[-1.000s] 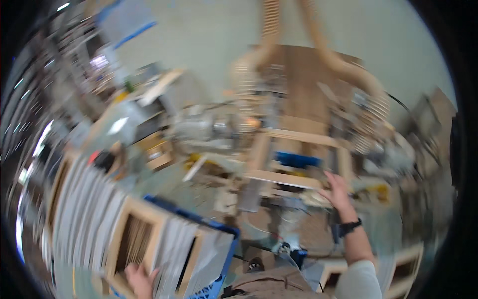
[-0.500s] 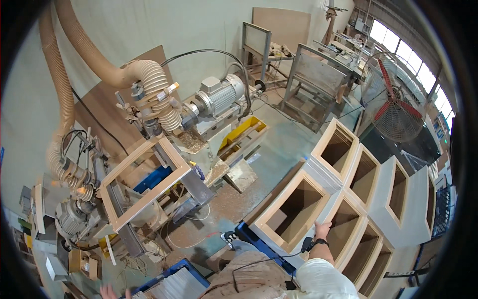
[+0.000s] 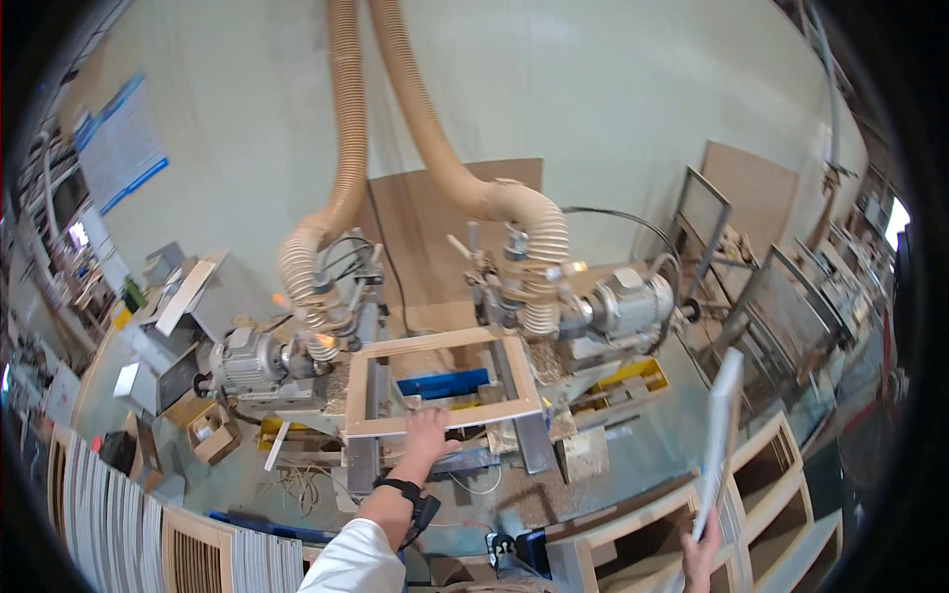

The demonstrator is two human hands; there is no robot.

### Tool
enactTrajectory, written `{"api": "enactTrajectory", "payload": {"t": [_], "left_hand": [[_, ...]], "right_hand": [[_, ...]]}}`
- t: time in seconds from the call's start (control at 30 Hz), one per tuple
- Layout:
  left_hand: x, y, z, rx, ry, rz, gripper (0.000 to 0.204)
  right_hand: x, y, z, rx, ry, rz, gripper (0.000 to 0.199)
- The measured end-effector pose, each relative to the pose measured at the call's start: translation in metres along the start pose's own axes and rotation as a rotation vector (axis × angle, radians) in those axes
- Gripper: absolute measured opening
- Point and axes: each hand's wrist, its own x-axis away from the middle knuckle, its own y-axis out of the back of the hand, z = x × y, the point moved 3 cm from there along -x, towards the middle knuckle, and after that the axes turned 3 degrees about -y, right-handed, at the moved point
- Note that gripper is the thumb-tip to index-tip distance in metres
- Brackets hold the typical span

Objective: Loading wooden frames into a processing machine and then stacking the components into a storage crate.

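A rectangular wooden frame (image 3: 432, 342) lies across the metal rails of a machine in front of me. My left hand (image 3: 428, 435), wearing a black wristband, rests with spread fingers on the frame's near edge. At the lower right my right hand (image 3: 700, 558) grips a second panel (image 3: 719, 435), held upright and seen nearly edge-on. Its white edge shows, with a strip of wood colour on the right. Whether this panel has an opening, I cannot tell.
Two grey motors (image 3: 633, 301) flank the machine, under ribbed tan hoses (image 3: 346, 128). Stacked frames (image 3: 776, 455) stand at the right, and more stacked frames (image 3: 203, 549) at the lower left. Cardboard boxes (image 3: 213, 435) sit left of the machine. A yellow bin (image 3: 633, 381) is at its right.
My view has swung left toward the machine. My right hand has lifted a panel from the right stacks. My left hand has come from the lower left onto the frame.
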Motion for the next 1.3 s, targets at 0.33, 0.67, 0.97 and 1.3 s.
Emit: {"api": "enactTrajectory", "payload": {"t": [0.33,0.67,0.97,1.3], "left_hand": [[0.129,0.019,-0.021,0.284,-0.266,0.279,0.037],[0.394,0.205,-0.004,0.07,0.254,0.297,0.033],[0.531,0.194,0.009,-0.073,0.96,-0.017,0.04],[0.616,0.125,0.122,-0.006,1.446,-0.265,0.059]], "right_hand": [[-0.084,-0.269,0.212,0.471,1.033,0.809,0.047],[-0.078,-0.447,0.177,0.552,1.032,0.761,0.045],[-0.093,-0.493,0.146,0.48,1.077,0.651,0.058],[-0.097,-0.38,0.168,0.146,0.867,0.522,0.058]]}}
